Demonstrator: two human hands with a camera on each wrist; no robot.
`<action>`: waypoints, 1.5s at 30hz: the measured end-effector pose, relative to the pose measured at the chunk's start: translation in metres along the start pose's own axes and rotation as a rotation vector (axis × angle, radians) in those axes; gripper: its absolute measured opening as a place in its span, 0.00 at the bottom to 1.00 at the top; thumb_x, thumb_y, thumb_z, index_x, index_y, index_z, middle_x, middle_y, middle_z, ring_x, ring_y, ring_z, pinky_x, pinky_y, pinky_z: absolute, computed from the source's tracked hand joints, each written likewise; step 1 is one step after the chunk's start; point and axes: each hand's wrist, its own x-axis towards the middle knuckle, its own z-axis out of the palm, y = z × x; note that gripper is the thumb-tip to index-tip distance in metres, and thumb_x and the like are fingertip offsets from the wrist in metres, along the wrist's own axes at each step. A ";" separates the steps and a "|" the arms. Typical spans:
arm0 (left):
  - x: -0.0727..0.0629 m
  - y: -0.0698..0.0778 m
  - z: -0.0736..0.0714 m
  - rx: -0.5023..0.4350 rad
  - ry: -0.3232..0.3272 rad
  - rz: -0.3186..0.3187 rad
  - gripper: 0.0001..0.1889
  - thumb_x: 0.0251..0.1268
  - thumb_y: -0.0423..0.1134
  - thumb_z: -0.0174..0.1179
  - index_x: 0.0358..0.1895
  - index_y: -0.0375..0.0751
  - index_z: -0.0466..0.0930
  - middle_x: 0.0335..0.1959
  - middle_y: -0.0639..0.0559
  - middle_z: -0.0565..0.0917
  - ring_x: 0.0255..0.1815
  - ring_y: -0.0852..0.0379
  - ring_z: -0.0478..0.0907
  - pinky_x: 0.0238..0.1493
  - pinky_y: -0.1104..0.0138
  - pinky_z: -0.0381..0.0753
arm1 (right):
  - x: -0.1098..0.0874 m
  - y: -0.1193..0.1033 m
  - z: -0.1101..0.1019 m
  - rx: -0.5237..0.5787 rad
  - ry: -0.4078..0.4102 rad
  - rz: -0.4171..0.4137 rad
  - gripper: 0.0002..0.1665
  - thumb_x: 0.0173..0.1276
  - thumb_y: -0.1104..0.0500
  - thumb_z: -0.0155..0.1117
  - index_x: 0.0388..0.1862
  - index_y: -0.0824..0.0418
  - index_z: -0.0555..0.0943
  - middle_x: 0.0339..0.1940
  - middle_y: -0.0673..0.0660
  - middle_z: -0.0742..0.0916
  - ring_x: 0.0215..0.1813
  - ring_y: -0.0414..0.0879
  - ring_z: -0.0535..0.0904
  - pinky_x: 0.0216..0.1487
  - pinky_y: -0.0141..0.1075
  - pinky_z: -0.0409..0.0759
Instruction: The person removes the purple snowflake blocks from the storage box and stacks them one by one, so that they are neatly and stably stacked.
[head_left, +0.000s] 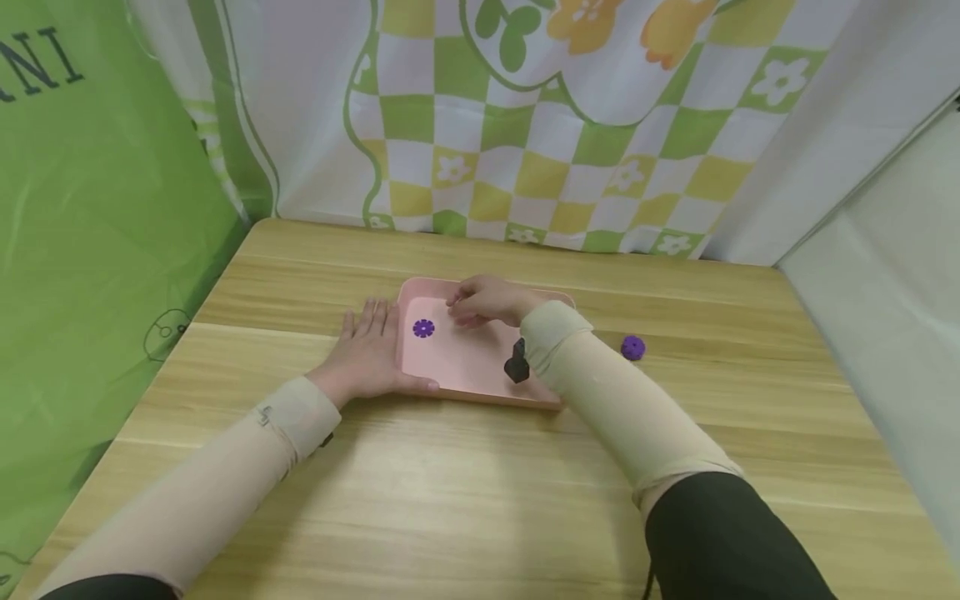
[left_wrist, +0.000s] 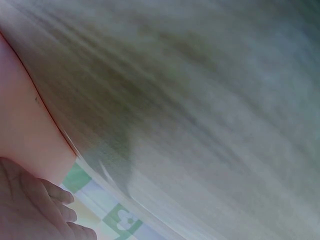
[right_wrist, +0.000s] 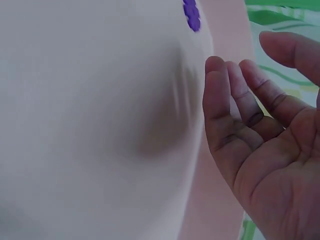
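A shallow pink tray sits on the wooden table, with a flat purple notched disc lying inside near its left end. My left hand is spread beside the tray's left wall, its thumb along the near edge. Over the tray, my right hand hovers with loosely bent fingers. The right wrist view shows that palm and its fingers holding nothing, the purple disc partly visible at the top. In the left wrist view, part of the left hand appears beside the pink tray wall.
Right of the tray, a chunky purple piece lies on the table; its exact build is too small to tell. A checked, flowered curtain hangs behind the table's far edge. Green fabric stands along the left side.
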 end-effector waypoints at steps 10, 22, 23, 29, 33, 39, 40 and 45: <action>0.003 0.005 -0.001 0.036 0.004 0.022 0.81 0.42 0.88 0.58 0.81 0.27 0.30 0.83 0.32 0.33 0.83 0.36 0.26 0.77 0.40 0.22 | 0.017 -0.011 0.020 -0.241 -0.009 0.012 0.20 0.72 0.62 0.67 0.60 0.69 0.79 0.42 0.57 0.86 0.41 0.44 0.80 0.47 0.33 0.80; 0.005 0.009 -0.005 0.046 0.003 0.027 0.81 0.41 0.90 0.56 0.82 0.29 0.29 0.83 0.32 0.33 0.83 0.37 0.25 0.77 0.40 0.22 | 0.022 -0.023 0.038 -0.723 0.093 -0.070 0.17 0.64 0.62 0.76 0.51 0.61 0.83 0.44 0.56 0.85 0.43 0.46 0.77 0.49 0.37 0.78; 0.005 0.009 -0.006 0.046 0.003 0.027 0.81 0.41 0.89 0.56 0.82 0.29 0.29 0.83 0.32 0.33 0.83 0.37 0.25 0.77 0.40 0.22 | 0.022 -0.023 0.038 -0.727 0.096 -0.073 0.16 0.63 0.62 0.76 0.49 0.61 0.83 0.42 0.56 0.85 0.42 0.46 0.77 0.47 0.36 0.78; 0.003 0.008 -0.007 0.041 0.001 0.018 0.81 0.41 0.89 0.56 0.82 0.29 0.30 0.83 0.32 0.33 0.83 0.37 0.25 0.77 0.40 0.22 | 0.020 -0.021 0.036 -0.674 0.120 -0.102 0.11 0.65 0.65 0.73 0.40 0.61 0.79 0.34 0.54 0.82 0.36 0.45 0.75 0.37 0.33 0.74; 0.002 0.007 -0.007 0.032 0.005 0.013 0.81 0.41 0.89 0.57 0.82 0.28 0.30 0.83 0.32 0.33 0.83 0.37 0.25 0.77 0.40 0.22 | 0.018 -0.019 0.029 -0.609 0.130 -0.127 0.06 0.68 0.65 0.68 0.41 0.63 0.80 0.33 0.54 0.82 0.35 0.44 0.74 0.36 0.32 0.74; 0.000 0.005 -0.005 0.018 0.007 0.011 0.82 0.41 0.88 0.59 0.82 0.27 0.30 0.83 0.31 0.33 0.83 0.37 0.26 0.77 0.41 0.21 | 0.013 -0.009 0.014 -0.527 0.123 -0.072 0.08 0.68 0.64 0.67 0.44 0.63 0.82 0.36 0.54 0.82 0.36 0.44 0.75 0.37 0.33 0.74; -0.001 0.004 -0.004 0.016 0.007 0.012 0.82 0.40 0.88 0.60 0.82 0.27 0.30 0.83 0.31 0.33 0.83 0.36 0.26 0.77 0.41 0.21 | 0.012 -0.008 0.012 -0.515 0.125 -0.059 0.08 0.68 0.64 0.67 0.45 0.63 0.82 0.37 0.55 0.83 0.38 0.44 0.75 0.39 0.33 0.75; -0.001 0.000 0.000 0.013 0.012 0.009 0.82 0.40 0.88 0.60 0.81 0.27 0.30 0.83 0.30 0.34 0.83 0.36 0.26 0.77 0.41 0.21 | 0.002 -0.008 0.001 -0.484 0.138 -0.026 0.09 0.69 0.64 0.67 0.46 0.64 0.82 0.39 0.56 0.84 0.42 0.47 0.77 0.46 0.37 0.78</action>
